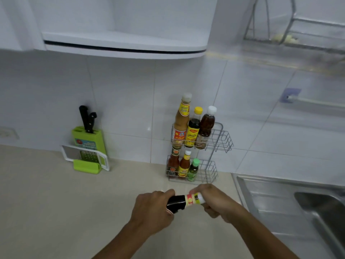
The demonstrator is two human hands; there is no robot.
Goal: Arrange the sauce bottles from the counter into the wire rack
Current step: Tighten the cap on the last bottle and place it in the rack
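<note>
A dark sauce bottle (177, 202) with a red and yellow neck label lies sideways above the counter, held by both hands. My left hand (151, 212) grips its dark body. My right hand (214, 199) closes around its white-capped neck end. Just beyond stands the two-tier wire rack (222, 141) against the tiled wall. Its upper tier holds three bottles: a tall orange one (182, 124), a yellow-capped dark one (194, 131) and a white-capped brown one (206, 128). The lower tier holds a red bottle (173, 161), an orange one (184, 165) and a small green one (193, 170).
A green knife block (89, 139) with two black-handled knives and a grater (87, 156) stands at the left by the wall. A steel sink (298, 202) lies to the right. A white cabinet (121, 40) overhangs above, and a hanging dish rack (298, 34) sits top right.
</note>
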